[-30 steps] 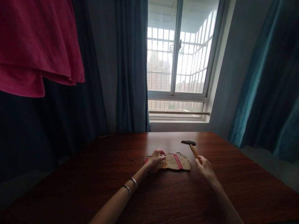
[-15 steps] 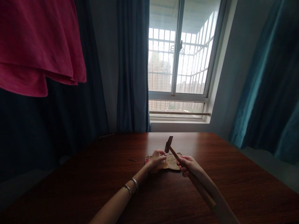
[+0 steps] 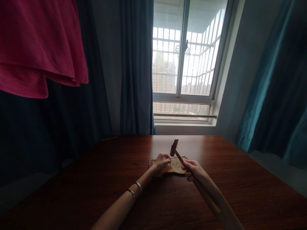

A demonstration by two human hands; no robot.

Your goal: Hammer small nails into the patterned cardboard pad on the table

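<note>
My right hand (image 3: 193, 170) is wrapped round the wooden handle of a hammer (image 3: 179, 156); its dark metal head is raised a little above and to the right of my left fingertips. My left hand (image 3: 162, 161) is closed in a pinch over a pale, dotted piece of cardboard (image 3: 177, 166) with a wavy near edge. Whatever sits between the left fingers is too small to make out. Part of the cardboard, with a red patch at its left end, is hidden under my left hand and wrist.
A thin dark stick-like thing (image 3: 136, 163) lies on the brown wooden table (image 3: 115, 191), left of the cardboard. Beyond the table stand a barred window (image 3: 183, 64) and blue curtains (image 3: 136, 70). Pink cloth (image 3: 43, 48) hangs at the upper left.
The hammer head has shifted very slightly right, and its handle has turned a little in my right hand. My left hand stays in its place over the cardboard.
</note>
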